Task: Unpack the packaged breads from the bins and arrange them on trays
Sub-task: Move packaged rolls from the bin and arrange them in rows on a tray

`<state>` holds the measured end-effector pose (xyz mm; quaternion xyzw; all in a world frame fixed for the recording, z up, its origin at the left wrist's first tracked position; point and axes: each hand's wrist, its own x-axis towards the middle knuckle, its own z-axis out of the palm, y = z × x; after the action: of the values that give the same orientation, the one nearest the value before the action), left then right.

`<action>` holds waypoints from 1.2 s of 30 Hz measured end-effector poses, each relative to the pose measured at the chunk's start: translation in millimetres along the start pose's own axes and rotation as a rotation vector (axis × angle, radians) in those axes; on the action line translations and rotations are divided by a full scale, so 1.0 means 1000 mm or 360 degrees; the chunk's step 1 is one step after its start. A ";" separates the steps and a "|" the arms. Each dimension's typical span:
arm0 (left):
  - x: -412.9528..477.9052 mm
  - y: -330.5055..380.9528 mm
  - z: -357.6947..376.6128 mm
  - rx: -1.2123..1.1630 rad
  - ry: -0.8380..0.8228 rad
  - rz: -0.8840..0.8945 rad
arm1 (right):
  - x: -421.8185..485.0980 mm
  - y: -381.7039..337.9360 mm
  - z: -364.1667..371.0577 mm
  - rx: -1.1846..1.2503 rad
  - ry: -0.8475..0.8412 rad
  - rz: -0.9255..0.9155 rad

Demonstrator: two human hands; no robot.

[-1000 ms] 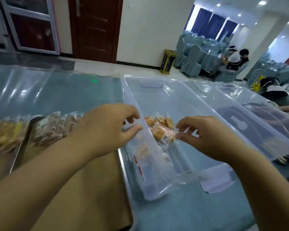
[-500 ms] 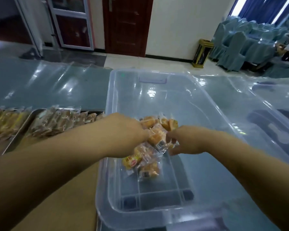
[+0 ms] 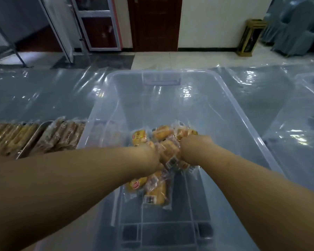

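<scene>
A clear plastic bin [image 3: 243, 113] sits in front of me on the plastic-covered table. A small heap of packaged breads [image 3: 158, 189] in clear wrappers lies on its floor. Both arms reach down into the bin. My left hand [image 3: 150, 157] is closed on packets at the left of the heap, and my right hand [image 3: 194, 149] is closed on packets at the right. The fingers of both hands are hidden under the wrists. To the left a metal tray [image 3: 33, 140] holds a row of packaged breads [image 3: 62, 134].
A second batch of wrapped breads [image 3: 5, 134] lies at the far left edge. Glossy plastic sheeting [image 3: 272, 98] covers the blue table around the bin. Behind the table are a dark wooden door [image 3: 154, 22], a gold bin [image 3: 250, 38] and covered chairs [image 3: 295, 26].
My view has swung left and down over the bin. Both hands went from above the rim down into the heap and closed on packets.
</scene>
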<state>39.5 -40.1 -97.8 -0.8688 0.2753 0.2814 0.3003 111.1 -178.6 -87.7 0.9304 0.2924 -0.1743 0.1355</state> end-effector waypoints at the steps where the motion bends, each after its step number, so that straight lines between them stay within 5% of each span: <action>1: 0.005 0.002 0.003 0.0000 -0.0033 -0.0016 | 0.001 0.001 0.002 0.0036 -0.0017 0.0018; 13: 0.014 0.005 0.000 -0.0309 0.0014 -0.0020 | 0.003 -0.003 0.019 0.0313 -0.0336 0.0107; 22: 0.013 0.005 0.002 -0.0502 -0.0070 -0.0092 | 0.010 0.000 0.022 0.0744 -0.0280 0.0278; 36: -0.003 0.000 -0.008 -0.0807 -0.0155 -0.0120 | 0.007 0.005 -0.004 0.0691 0.0052 0.0373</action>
<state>39.9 -44.3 -90.5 -0.9114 0.1484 0.3716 0.0961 120.3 -178.3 -86.2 0.9680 0.1403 -0.2010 -0.0530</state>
